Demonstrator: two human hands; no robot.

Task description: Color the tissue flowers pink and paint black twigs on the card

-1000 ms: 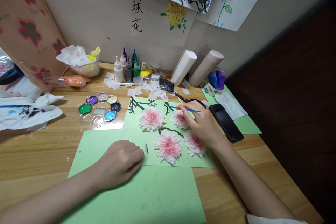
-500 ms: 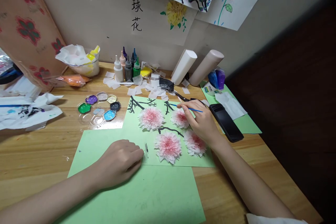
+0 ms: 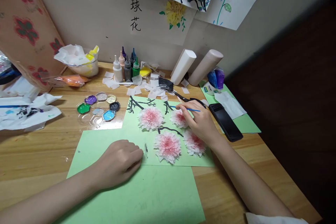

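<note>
Gripping a thin blue brush (image 3: 194, 110) between thumb and fingers, the right hand (image 3: 200, 120) hangs over the upper right part of a green sheet (image 3: 131, 126); the brush's tip points left toward a painted black branch (image 3: 168, 107), though whether it touches the paper I cannot tell; an upper pink flower (image 3: 178, 118) lies just below the fingers, partly covered by them, and a lower right flower (image 3: 193, 144) sits beneath the wrist. Folded into a loose fist, the left hand (image 3: 124, 157) rests at the sheet's lower left, beside a dark smear (image 3: 146, 150); a lower middle flower (image 3: 167, 147) lies between both hands; the paint palette (image 3: 97, 111) stands beyond the left hand, well apart from the brush; a black phone (image 3: 225, 121) lies right of the right hand.
</note>
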